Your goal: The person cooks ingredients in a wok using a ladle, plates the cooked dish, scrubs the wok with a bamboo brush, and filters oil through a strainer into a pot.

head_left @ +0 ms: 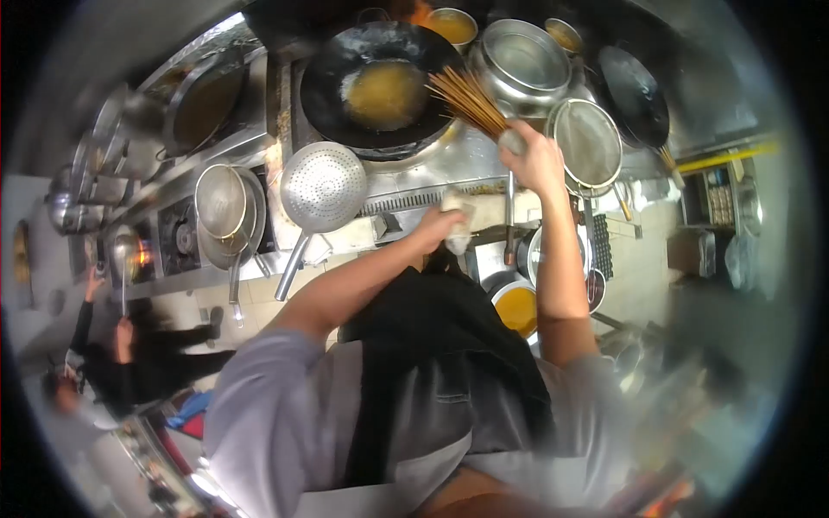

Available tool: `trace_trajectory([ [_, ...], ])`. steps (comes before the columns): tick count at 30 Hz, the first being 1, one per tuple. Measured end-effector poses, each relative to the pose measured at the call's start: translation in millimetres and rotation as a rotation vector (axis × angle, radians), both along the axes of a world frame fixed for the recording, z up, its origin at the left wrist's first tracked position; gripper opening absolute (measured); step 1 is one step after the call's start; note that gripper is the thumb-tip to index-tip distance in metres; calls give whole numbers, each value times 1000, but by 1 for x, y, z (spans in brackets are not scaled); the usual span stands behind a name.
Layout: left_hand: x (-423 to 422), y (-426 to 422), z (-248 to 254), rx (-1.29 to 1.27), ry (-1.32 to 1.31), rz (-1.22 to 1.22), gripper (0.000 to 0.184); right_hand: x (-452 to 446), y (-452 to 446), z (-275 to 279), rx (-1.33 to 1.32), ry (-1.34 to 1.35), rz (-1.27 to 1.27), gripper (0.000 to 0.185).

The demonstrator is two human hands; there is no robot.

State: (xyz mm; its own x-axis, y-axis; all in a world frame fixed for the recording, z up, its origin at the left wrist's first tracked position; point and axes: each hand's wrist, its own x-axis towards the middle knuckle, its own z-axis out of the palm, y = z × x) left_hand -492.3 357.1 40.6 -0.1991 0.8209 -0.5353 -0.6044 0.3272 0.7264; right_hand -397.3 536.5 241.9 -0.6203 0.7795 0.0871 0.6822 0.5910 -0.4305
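Observation:
My right hand (535,157) is closed around the bound end of a bamboo wok brush (471,99). The brush's splayed bristles reach over the right rim of a large black wok (324,95). Yellowish liquid (386,93) lies in the bottom of that wok. Lower down, close to my apron, my left hand (439,230) grips a whitish cloth (458,220) at the stove's front edge. A perforated skimmer (324,187) rests on the counter left of my left hand. Just right of my right hand is a round mesh strainer (587,145).
Metal pots (525,56) stand behind the brush, and a second wok (635,97) leans at the right. More strainers (222,200) sit at the left. A pot of orange liquid (515,311) is below my right forearm. Another person (129,345) works at far left near a flame.

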Motion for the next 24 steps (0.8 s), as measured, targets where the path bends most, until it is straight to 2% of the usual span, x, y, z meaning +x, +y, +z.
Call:
trace_trajectory([
  [2,-23,-27,2,-31,12,138,33,-32,26,1,-13,28,219,50],
  [3,-31,-38,3,-36,20,228,33,-50,36,0,-14,35,247,50],
  [4,-37,-45,13,-41,23,256,33,-69,42,-4,34,-31,355,48],
  [7,-51,-54,42,-71,-29,579,34,-143,46,-19,77,-258,626,43],
  [8,-58,-55,44,-86,-29,595,34,-195,56,-65,80,-447,751,43],
  [10,-65,-56,46,-103,-83,668,35,-253,33,-98,-41,-512,707,39],
  [11,-66,-53,61,-104,-57,721,34,-277,28,-134,-78,-229,493,35],
  [12,-69,-53,62,-103,-62,727,34,-288,18,-118,-89,-252,449,33],
  [14,-78,-65,62,-92,-30,728,34,-292,16,-94,-29,-279,533,33],
  [16,-88,-78,64,-116,-71,735,33,-277,18,-56,-33,-552,815,34],
  [17,-93,-84,58,-75,-66,757,33,-273,19,-45,-91,-628,861,36],
  [20,-101,-90,48,-43,-114,762,32,-307,21,-63,-124,-637,737,36],
  [21,-108,-85,46,-51,-144,712,32,-331,31,-101,-151,-430,572,36],
  [22,-112,-80,45,-62,-174,659,32,-335,24,-107,-154,-436,569,36],
  [24,-122,-69,54,-87,-209,611,30,-346,11,-111,-211,-121,248,36],
])
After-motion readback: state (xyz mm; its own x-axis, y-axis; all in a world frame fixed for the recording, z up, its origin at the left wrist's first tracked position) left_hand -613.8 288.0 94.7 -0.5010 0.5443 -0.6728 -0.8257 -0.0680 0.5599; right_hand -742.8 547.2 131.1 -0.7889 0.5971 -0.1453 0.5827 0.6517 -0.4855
